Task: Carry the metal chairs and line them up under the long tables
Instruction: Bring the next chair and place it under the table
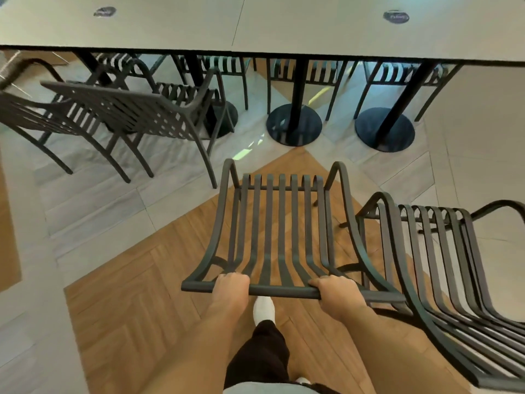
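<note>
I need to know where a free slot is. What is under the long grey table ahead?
Under the long grey table: black pedestal legs with round bases and dark slatted metal chairs on the far side. The tabletop hides those chairs' upper parts.

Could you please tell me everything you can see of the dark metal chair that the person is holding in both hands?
The dark slatted metal chair looks like painted steel, with long curved slats running from seat into back and a curved armrest on each side. The left hand and right hand grip its top back rail. It faces the long grey table, short of its edge, above the herringbone wood floor. Whether its legs touch the floor cannot be told.
</note>
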Available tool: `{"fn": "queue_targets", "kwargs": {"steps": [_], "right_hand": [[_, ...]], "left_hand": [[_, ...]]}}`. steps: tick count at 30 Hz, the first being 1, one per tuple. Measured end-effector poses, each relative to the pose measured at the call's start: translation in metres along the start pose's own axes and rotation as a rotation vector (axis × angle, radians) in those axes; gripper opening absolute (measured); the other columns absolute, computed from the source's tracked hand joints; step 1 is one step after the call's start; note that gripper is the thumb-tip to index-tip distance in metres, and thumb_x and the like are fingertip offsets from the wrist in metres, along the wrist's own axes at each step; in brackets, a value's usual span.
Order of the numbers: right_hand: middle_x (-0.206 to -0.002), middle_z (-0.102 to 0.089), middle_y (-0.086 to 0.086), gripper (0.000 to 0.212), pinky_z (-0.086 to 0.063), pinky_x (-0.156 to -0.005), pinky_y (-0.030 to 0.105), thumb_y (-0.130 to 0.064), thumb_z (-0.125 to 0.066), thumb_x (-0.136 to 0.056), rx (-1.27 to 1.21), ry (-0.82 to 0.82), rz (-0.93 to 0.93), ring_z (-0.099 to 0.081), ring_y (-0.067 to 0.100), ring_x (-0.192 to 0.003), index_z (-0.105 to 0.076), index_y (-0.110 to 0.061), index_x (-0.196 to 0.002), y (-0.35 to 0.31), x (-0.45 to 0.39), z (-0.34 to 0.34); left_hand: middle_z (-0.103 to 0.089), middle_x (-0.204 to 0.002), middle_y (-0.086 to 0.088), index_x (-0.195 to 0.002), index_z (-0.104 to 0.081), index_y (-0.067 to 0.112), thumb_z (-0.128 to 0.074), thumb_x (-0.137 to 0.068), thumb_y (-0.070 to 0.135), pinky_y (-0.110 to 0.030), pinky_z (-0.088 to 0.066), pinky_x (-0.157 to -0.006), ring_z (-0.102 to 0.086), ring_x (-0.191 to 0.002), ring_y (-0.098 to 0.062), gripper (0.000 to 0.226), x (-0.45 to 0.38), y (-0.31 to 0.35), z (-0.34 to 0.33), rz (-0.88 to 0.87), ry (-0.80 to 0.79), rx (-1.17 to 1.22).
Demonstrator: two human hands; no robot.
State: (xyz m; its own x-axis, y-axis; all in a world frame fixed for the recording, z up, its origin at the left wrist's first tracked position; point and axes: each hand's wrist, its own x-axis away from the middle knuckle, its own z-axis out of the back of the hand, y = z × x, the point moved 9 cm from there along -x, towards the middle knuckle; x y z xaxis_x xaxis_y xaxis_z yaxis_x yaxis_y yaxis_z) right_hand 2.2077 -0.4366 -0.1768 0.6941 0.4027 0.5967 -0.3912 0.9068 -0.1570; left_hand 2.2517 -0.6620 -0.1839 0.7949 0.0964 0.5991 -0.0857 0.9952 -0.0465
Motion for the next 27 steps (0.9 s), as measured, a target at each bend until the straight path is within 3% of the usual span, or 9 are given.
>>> {"fn": "queue_targets", "kwargs": {"steps": [8,21,27], "right_hand": [[-0.118,-0.068,-0.009,0.035,-0.053,-0.098,0.038,-0.023,-0.053,-0.1,-0.077,0.007,-0.024,-0.065,0.015,-0.111,-0.061,-0.038,-0.13,-0.001,-0.084,0.07],[-0.113,-0.069,-0.01,0.032,-0.054,-0.093,0.036,-0.03,-0.055,-0.1,-0.049,0.027,-0.045,-0.065,0.015,-0.105,-0.061,-0.039,-0.129,0.032,-0.226,0.184],[-0.115,-0.069,-0.009,0.038,-0.052,-0.085,0.035,-0.025,-0.052,-0.099,0.011,0.026,-0.07,-0.065,0.018,-0.105,-0.059,-0.041,-0.133,0.059,-0.29,0.24]], "left_hand": [[-0.069,-0.124,-0.003,-0.122,-0.067,0.022,-0.052,-0.101,0.009,-0.039,-0.045,-0.104,-0.064,-0.118,-0.025,0.029,-0.091,-0.036,0.063,-0.051,-0.012,-0.015],[-0.069,-0.117,-0.001,-0.118,-0.068,0.023,-0.054,-0.101,0.009,-0.041,-0.045,-0.102,-0.064,-0.11,-0.025,0.026,-0.243,-0.062,0.178,-0.054,0.004,-0.005],[-0.067,-0.114,0.0,-0.116,-0.067,0.023,-0.061,-0.1,0.016,-0.045,-0.04,-0.111,-0.063,-0.112,-0.023,0.018,-0.305,-0.06,0.236,-0.08,0.059,0.001]]}}
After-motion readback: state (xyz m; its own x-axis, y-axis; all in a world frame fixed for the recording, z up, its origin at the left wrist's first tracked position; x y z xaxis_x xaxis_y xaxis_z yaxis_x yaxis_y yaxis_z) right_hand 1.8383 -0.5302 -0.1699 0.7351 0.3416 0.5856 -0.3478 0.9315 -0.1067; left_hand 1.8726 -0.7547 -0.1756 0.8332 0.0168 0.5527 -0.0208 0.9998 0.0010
